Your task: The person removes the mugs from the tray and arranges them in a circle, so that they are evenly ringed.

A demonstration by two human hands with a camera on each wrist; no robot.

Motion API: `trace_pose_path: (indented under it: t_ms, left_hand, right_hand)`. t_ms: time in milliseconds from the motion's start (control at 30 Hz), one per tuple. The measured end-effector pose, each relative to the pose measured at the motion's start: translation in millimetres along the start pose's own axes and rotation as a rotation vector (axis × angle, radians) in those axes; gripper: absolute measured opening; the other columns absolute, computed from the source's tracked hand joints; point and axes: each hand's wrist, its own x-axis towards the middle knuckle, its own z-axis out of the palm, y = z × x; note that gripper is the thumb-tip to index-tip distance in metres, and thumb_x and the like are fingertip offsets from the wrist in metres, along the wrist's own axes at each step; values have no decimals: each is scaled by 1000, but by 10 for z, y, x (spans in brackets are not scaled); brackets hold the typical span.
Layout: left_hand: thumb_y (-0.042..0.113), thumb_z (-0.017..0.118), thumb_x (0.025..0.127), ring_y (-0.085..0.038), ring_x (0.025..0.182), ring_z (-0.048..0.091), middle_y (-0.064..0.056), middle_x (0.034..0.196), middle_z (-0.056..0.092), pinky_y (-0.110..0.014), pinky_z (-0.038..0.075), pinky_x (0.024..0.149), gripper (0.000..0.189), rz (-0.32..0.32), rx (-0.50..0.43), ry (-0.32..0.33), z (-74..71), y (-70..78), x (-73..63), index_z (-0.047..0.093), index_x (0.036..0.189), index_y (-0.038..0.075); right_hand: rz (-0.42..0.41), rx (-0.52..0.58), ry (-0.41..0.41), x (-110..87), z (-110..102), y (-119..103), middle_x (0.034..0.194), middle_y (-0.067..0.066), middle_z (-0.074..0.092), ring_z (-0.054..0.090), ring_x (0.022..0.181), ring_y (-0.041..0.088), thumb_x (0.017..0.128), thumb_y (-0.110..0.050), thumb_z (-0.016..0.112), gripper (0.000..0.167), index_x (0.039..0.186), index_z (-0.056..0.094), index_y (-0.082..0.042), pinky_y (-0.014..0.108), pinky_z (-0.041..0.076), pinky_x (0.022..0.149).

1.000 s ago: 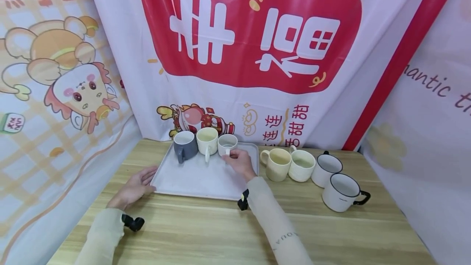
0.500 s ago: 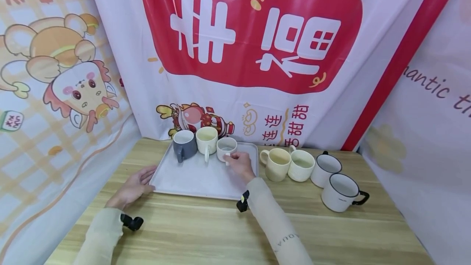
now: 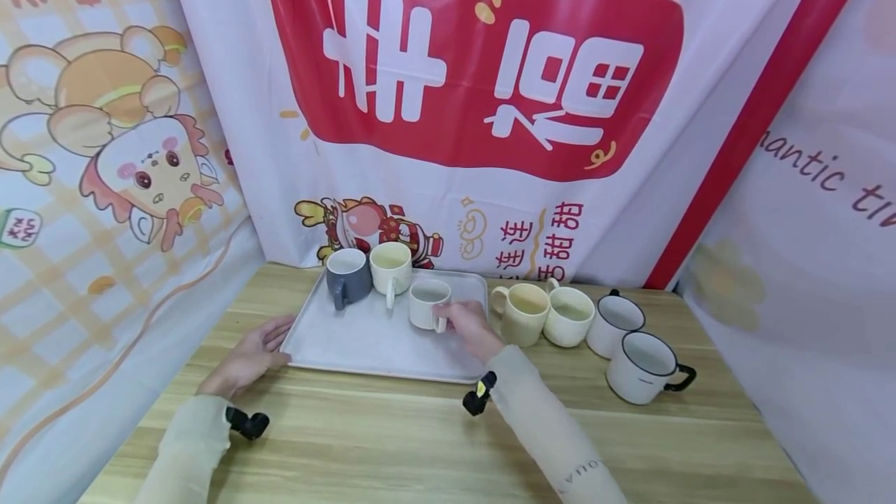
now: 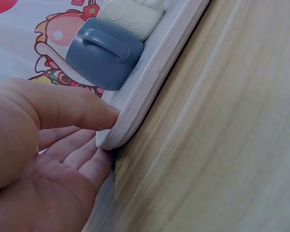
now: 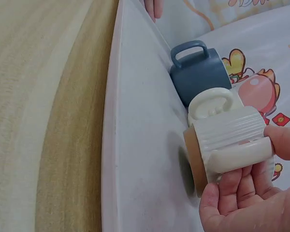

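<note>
My right hand [image 3: 470, 327] grips a small white ribbed mug [image 3: 427, 306] by its handle over the right half of the light grey tray [image 3: 350, 348]. In the right wrist view this ribbed mug [image 5: 232, 130] is tilted, its tan base off the tray with a shadow below. My left hand [image 3: 248, 356] pinches the tray's left front corner, thumb [image 4: 94, 111] on the rim and fingers at its underside. At the tray's back left stand a dark blue-grey mug [image 3: 355, 283] and a cream mug [image 3: 392, 274], handles toward me.
Right of the tray, on the wooden table [image 3: 392, 442], stand a pale yellow mug [image 3: 523, 321], a cream textured mug [image 3: 565, 323] and two white mugs with black rims, one behind [image 3: 610, 333] and one in front [image 3: 633, 376]. A printed cloth [image 3: 476, 216] hangs behind.
My right hand has lifted the ribbed mug from the back row beside the cream mug and brought it toward me. My left hand stays at the tray corner.
</note>
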Motion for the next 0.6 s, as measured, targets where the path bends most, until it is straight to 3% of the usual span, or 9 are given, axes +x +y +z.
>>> trace_pose_path:
  t_ms: [100,333,467,600]
  left_hand:
    - [-9,62,94,-55,158,17,-35,172,14,-27,42,121,85,-8,1,1,-2,1,7,14,165,-9]
    - [-8,62,94,-53,160,16,-34,172,14,-29,40,122,85,-31,17,5,-11,6,24,14,165,-8]
    - [-9,62,93,-54,159,17,-34,172,14,-36,36,124,86,-35,25,12,-10,5,25,15,165,-9]
    - [-9,62,93,-54,159,17,-35,172,15,-39,36,124,86,-33,19,8,-8,9,26,14,165,-9]
  right_hand:
    - [17,37,-40,-67,-50,1,98,4,72,63,85,12,94,-10,71,30,118,70,8,21,56,75]
    - [16,108,-105,-268,-221,6,81,1,68,61,76,14,95,-2,64,20,106,70,13,22,55,71]
    - [7,115,-131,-385,-352,7,77,-1,66,61,75,13,97,-1,63,11,92,71,4,23,55,72]
    - [-4,91,-167,-504,-523,5,78,-2,65,61,78,12,100,-3,61,19,82,67,-7,22,54,75]
